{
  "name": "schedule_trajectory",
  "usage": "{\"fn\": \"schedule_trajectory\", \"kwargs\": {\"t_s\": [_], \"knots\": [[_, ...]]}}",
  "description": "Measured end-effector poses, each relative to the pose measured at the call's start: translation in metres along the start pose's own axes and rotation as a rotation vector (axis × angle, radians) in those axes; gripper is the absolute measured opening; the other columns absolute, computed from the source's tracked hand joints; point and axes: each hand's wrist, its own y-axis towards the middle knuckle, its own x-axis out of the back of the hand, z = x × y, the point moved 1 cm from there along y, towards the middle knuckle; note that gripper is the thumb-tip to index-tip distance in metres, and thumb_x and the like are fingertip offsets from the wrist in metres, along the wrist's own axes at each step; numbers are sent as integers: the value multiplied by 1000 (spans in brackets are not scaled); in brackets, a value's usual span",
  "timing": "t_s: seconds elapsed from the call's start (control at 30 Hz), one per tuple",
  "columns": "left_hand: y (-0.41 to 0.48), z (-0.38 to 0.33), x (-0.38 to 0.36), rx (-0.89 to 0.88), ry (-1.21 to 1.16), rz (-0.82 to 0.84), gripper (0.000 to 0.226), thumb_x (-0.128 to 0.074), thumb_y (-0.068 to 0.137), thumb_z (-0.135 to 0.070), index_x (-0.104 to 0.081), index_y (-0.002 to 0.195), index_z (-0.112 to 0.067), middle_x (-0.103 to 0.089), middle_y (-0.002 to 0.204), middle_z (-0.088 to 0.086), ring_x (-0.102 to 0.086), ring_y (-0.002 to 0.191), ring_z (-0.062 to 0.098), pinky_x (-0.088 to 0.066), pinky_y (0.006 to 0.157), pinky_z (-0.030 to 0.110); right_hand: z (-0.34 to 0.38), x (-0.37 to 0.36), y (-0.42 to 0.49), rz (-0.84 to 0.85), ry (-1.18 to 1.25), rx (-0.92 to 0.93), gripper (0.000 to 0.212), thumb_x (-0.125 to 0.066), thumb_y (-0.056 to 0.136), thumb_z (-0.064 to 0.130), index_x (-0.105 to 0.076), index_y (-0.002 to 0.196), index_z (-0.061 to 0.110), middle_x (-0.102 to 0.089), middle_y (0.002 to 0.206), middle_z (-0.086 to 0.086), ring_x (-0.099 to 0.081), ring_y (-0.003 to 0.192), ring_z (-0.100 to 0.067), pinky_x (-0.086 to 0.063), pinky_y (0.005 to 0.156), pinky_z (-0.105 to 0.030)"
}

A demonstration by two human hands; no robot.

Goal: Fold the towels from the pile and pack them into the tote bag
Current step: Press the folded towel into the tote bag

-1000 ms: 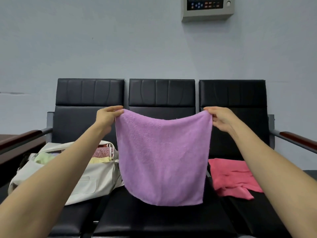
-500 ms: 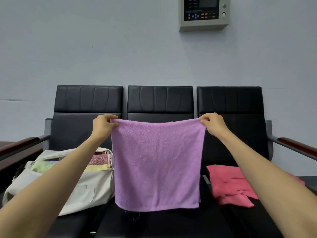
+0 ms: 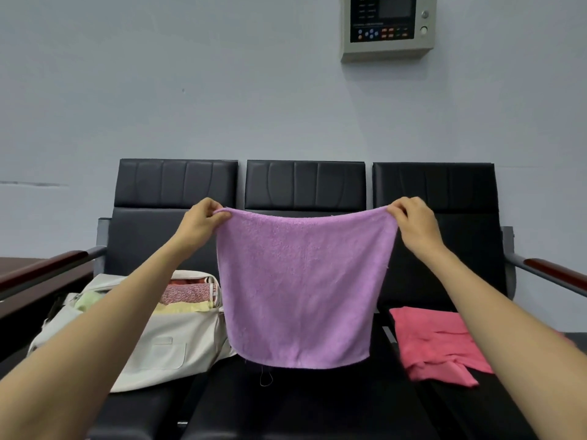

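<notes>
Left grip [image 3: 198, 227] and right grip [image 3: 414, 223] pinch the top corners of the square lilac terry towel [image 3: 301, 287] — either fingertip hold may slip, skewing the fold.

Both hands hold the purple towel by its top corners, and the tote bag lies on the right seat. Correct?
No: the head view shows the tote bag on the left seat. The left hand and right hand do hold the purple towel by its top corners.
</notes>
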Motion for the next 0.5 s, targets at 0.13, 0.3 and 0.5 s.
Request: {"fn": "schedule_trajectory", "kwargs": {"t_s": [0.13, 0.3, 0.5], "knots": [[-3, -11, 24, 35, -250, 129, 18, -64, 91, -21, -58, 97, -6, -52, 67, 2, -47, 51, 6, -43, 55, 18, 4, 16, 0, -17, 236, -30, 14, -47, 100, 24, -58, 95, 17, -58, 75, 1, -51, 53, -12, -42, 54, -20], [17, -3, 9, 142, -232, 208, 18, -67, 88, -21, -61, 94, -5, -53, 63, 4, -49, 45, 5, -46, 52, 18, -6, 4, 11, 83, 181, -92, 15, -47, 100, 24, -59, 97, 17, -58, 71, 0, -51, 47, -11, -41, 50, -18], [28, 67, -77, 337, -159, 199, 19, -72, 83, -4, -53, 80, -5, -55, 60, 11, -54, 33, 8, -48, 37, 21, -75, -76, 3, 267, 443, -498, 18, -49, 99, 15, -61, 92, 3, -60, 84, -12, -70, 58, -28, -59, 59, -36]]}}
